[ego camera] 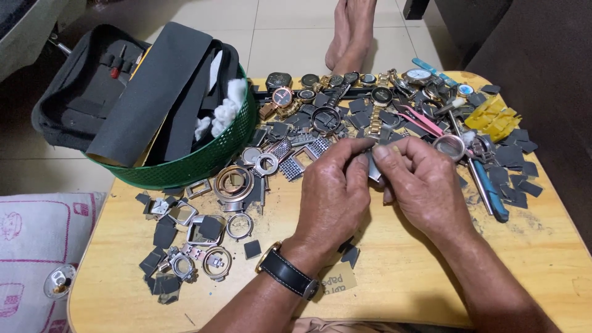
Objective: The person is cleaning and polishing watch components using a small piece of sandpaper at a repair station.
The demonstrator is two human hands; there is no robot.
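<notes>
At the far left a white cushion with pink print (pixel 37 246) lies on the floor, a small clear round case (pixel 60 280) resting on it. Above it a green plastic basket (pixel 203 161) sits on the table's left rear corner, holding rolled dark abrasive sheets (pixel 148 92), a black tool pouch (pixel 86 86) and white cotton tufts (pixel 223 114). In front of the basket, watch cases and bezels (pixel 233 182) lie scattered among small dark grey scraps (pixel 165 234).

Near the table's middle, the left hand (pixel 330 197), a black-strapped watch (pixel 287 274) on its wrist, meets the right hand (pixel 425 185). Both sets of fingertips are pinched together on a small grey metal piece (pixel 374 169), thin and dull, mostly hidden between the thumbs and forefingers; what kind of part it is cannot be told. It is held just above the tabletop.

Behind the hands a row of wristwatches (pixel 333 86) lines the rear edge. To the right lie pink tweezers (pixel 419 120), a round loupe (pixel 449 147), a blue-handled tool (pixel 490 188) and folded yellow pieces (pixel 496 117).

The yellow wooden table (pixel 401 290) is worn and smudged. Beyond it are pale floor tiles (pixel 296 37), bare feet (pixel 351 31) and a dark sofa (pixel 530 55) at right.
</notes>
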